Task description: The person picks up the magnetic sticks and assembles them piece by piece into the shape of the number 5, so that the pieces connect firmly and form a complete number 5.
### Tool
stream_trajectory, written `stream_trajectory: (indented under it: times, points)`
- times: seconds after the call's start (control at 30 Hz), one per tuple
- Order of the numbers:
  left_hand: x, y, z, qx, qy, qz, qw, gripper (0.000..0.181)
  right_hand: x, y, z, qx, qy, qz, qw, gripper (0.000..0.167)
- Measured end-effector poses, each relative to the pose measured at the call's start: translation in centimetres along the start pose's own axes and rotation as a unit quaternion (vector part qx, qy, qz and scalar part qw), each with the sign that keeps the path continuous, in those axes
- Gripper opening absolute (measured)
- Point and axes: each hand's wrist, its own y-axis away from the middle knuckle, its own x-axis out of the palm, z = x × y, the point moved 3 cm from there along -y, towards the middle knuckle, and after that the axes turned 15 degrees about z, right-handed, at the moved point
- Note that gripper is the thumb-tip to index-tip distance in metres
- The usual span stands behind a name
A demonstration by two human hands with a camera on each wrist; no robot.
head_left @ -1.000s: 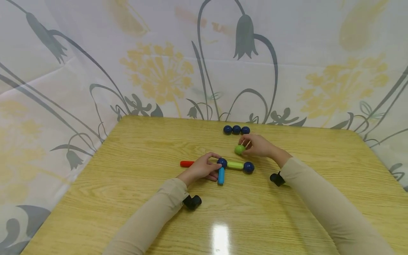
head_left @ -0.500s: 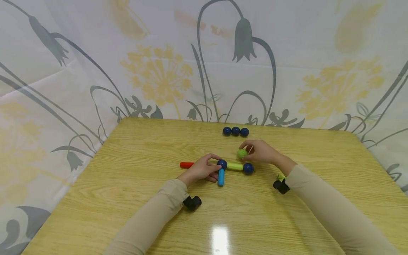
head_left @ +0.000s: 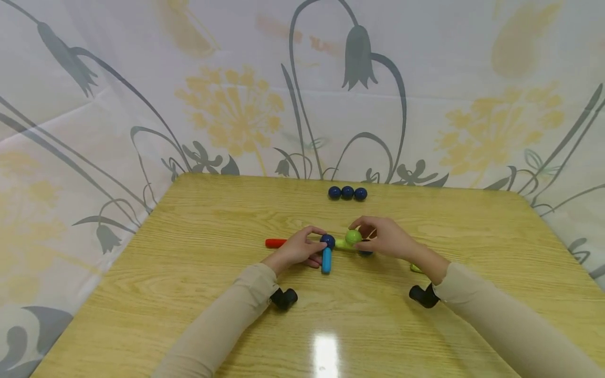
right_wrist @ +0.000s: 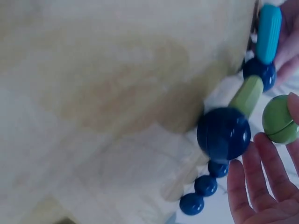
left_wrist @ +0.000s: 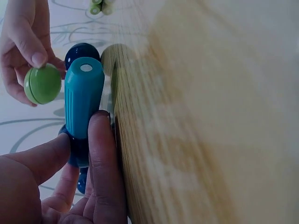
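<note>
My left hand [head_left: 299, 249] pinches a dark blue ball [head_left: 327, 241] between thumb and fingers. A light blue rod [head_left: 326, 261] points from that ball toward me, and a yellow-green rod [head_left: 341, 244] runs right to a second dark blue ball [right_wrist: 224, 134]. On the left, a red rod [head_left: 275, 243] lies partly hidden behind the left hand. My right hand [head_left: 385, 239] pinches a green ball [head_left: 353, 237], which appears over the yellow-green rod in the head view. In the right wrist view, the green ball looks apart from the joined pieces.
Three dark blue balls [head_left: 347, 192] stand in a row near the back edge of the wooden table [head_left: 227, 210]. Beyond my right wrist, yellow-green rods [left_wrist: 97, 7] lie partly covered in the head view. A patterned cloth [head_left: 227, 52] hangs behind the table.
My right hand has come toward me with the green ball, lately also leftward, from behind the joined pieces to over the yellow-green rod. The left hand has stayed in place.
</note>
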Motion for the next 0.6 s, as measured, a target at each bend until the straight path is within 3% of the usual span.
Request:
stream_trajectory:
  times: [0.3, 0.6]
  points:
    - [0.0, -0.1, 0.0, -0.006, -0.002, -0.003, 1.0000, 0.036, 1.9, 1.4, 1.6, -0.034, -0.004, -0.013, 0.9993, 0.033]
    - [0.1, 0.0, 0.0, 0.000, -0.002, -0.003, 1.0000, 0.035, 3.9, 1.9, 2.9, -0.043, -0.047, 0.043, 0.9970, 0.034]
